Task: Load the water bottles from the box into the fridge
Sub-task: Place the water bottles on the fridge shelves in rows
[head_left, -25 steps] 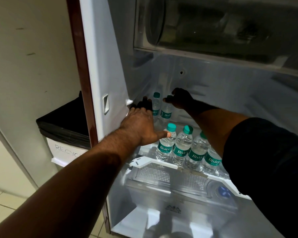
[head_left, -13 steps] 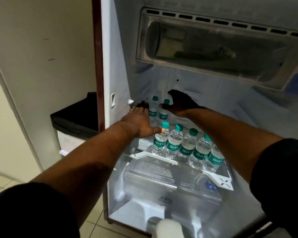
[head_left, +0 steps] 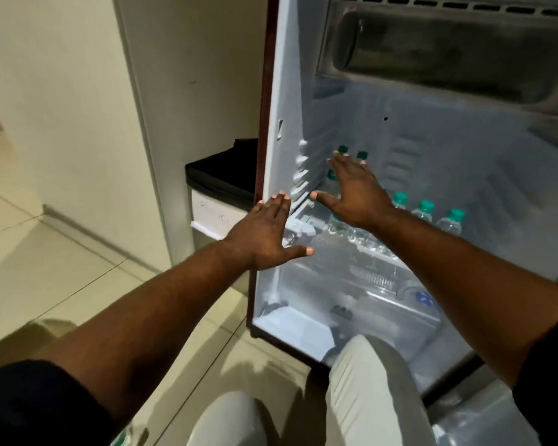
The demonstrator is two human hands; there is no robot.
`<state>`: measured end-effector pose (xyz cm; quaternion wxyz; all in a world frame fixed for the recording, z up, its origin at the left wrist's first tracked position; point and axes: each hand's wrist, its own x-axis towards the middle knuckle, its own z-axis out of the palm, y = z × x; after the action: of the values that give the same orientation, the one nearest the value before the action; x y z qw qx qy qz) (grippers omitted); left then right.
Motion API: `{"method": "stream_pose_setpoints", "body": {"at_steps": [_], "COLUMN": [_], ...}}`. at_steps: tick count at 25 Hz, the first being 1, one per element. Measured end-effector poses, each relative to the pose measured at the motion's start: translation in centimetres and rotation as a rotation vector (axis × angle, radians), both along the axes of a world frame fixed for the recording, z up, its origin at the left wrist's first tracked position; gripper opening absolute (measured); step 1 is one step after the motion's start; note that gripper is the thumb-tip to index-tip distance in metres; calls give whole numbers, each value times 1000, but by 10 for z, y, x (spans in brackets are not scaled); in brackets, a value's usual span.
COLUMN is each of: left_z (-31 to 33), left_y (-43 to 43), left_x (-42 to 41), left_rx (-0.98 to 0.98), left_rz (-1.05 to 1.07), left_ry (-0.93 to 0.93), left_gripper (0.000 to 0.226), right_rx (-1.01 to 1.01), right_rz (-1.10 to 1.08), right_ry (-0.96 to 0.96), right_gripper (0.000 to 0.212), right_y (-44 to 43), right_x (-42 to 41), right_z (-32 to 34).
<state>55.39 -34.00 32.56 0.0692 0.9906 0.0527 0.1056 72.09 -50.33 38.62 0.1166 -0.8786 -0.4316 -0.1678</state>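
Both hands are empty: left hand [head_left: 268, 235] is flat with fingers straight, right by the fridge [head_left: 290, 91] edge, and right hand [head_left: 356, 196] is spread wide inside it, holding nothing. The water bottles [head_left: 425, 210] stand inside the fridge. The right hand covers a few, and the labels are too blurry to read.

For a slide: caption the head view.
Left hand and right hand open, empty, at the fridge; water bottles stand inside.

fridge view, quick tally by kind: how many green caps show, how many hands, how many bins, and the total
green caps: 5 showing; the right hand may hide more
hands: 2, counting the left hand
bin: 1
total: 8
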Motion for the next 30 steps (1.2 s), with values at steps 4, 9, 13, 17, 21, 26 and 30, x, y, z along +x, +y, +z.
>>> {"method": "stream_pose_setpoints", "body": {"at_steps": [4, 9, 13, 17, 21, 26, 30], "left_z": [-36, -91, -151, -211, -259, -285, -296], "left_y": [2, 11, 18, 11, 5, 2, 7], "left_x": [-67, -153, -236, -306, -361, -386, -386], "left_rx": [19, 63, 19, -86, -207, -237, -231], "left_rz": [41, 141, 241, 387, 526, 587, 600], "left_ry": [30, 91, 158, 250, 366, 410, 468], "left_gripper": [119, 116, 110, 99, 82, 66, 55], "right_rx": [41, 44, -53, -80, -271, -415, -456], "right_rz": [148, 319, 468, 655, 757, 827, 837], "right_ry": [-10, 112, 233, 300, 368, 406, 459], "right_gripper": [83, 82, 80, 75, 76, 75, 72], "right_y": [12, 33, 53, 63, 83, 97, 97], "right_x": [-62, -141, -198, -248, -299, -339, -348], "right_z": [-44, -121, -183, -234, -274, -311, -328]}}
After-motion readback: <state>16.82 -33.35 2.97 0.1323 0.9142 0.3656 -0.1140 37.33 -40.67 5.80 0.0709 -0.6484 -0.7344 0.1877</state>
